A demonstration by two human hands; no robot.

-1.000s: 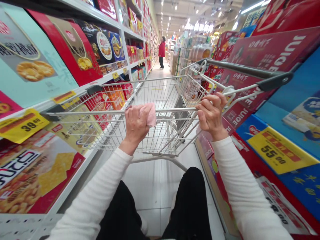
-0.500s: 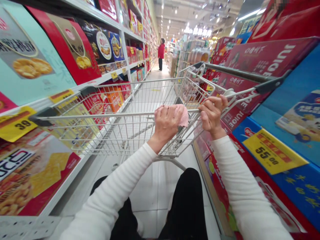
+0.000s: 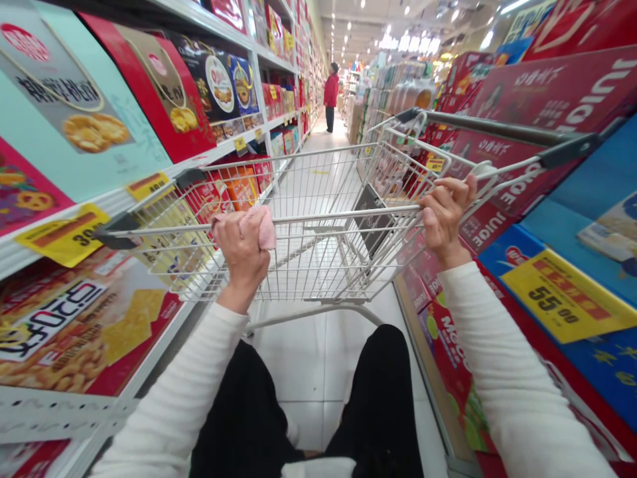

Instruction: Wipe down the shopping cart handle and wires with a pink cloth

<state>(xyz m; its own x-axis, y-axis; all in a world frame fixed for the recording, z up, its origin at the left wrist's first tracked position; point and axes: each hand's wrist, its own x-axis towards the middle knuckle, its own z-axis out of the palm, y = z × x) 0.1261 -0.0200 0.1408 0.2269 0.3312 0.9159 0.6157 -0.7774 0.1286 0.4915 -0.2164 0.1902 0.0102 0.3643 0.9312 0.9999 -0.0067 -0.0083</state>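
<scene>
A wire shopping cart (image 3: 318,279) stands sideways across the aisle before me, its handle bar (image 3: 497,126) on the right. My left hand (image 3: 243,249) is closed around a pink cloth (image 3: 263,228), which wraps over the near top rail of the basket, left of its middle. Farther right, my right hand (image 3: 448,216) grips the same rail near the handle end, its fingers curled over the metal. A dark panel (image 3: 371,219) shows inside the cart, toward the handle side.
Shelves with boxed snacks (image 3: 64,325) and a yellow price tag (image 3: 64,234) rise close on the left. Stacked red cartons (image 3: 542,99) and a blue box with another price tag (image 3: 572,292) crowd the right. A person in a red jacket (image 3: 331,89) stands far down the aisle.
My left hand has slid the pink cloth leftward along the rail, away from my right hand. My right hand still holds the rail. The whole view has shifted slightly.
</scene>
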